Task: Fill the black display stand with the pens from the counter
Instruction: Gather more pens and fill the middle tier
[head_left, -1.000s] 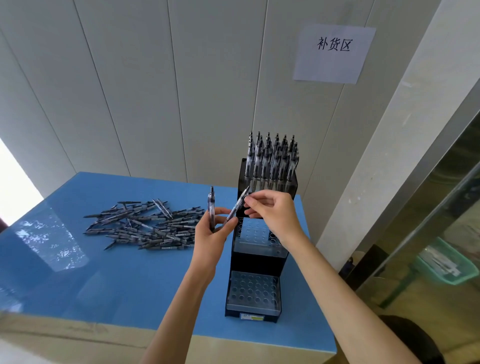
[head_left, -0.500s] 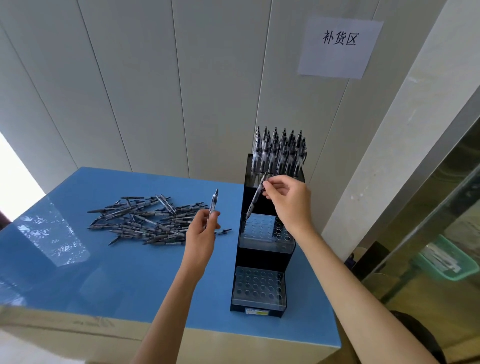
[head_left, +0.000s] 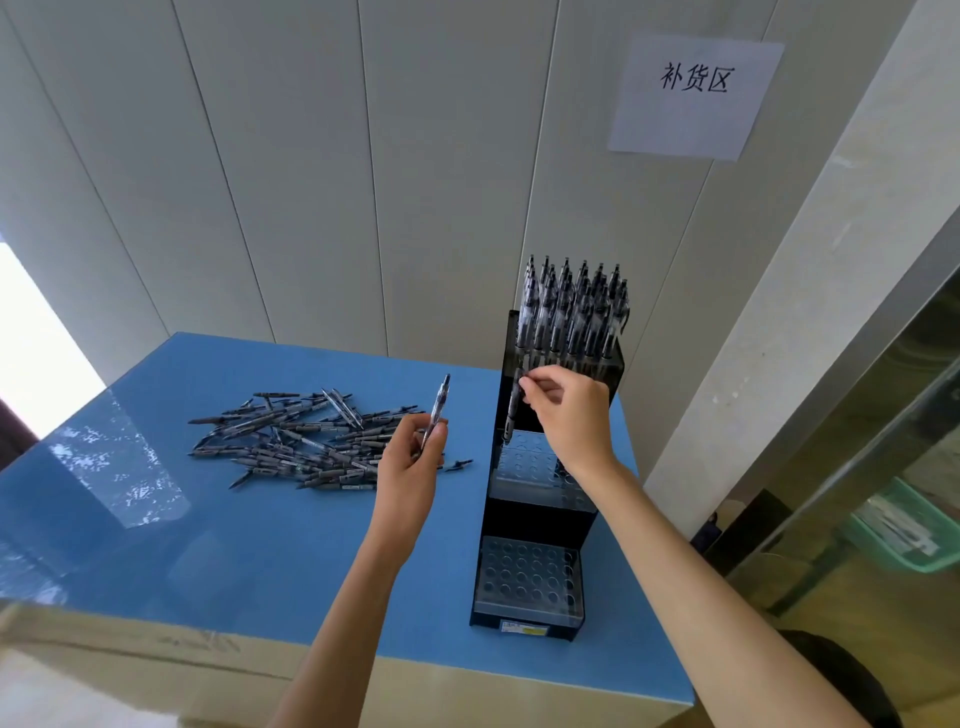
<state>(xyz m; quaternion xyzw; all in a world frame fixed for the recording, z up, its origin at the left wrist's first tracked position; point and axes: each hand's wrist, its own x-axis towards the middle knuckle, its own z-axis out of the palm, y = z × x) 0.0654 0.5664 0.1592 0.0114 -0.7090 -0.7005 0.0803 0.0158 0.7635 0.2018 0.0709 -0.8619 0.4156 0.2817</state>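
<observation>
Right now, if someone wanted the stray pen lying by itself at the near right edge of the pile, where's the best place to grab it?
Probably mid-barrel, pinched from above. The stray pen lies flat on the counter, apart from the pile, so both its long sides look free, and a middle grip should keep it balanced.

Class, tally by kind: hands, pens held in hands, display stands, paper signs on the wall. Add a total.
Hands: 2, left hand, right hand
Pens held: 2, left pen, right pen
Black display stand: 1
Paper sign: 1
Total: 6
</observation>
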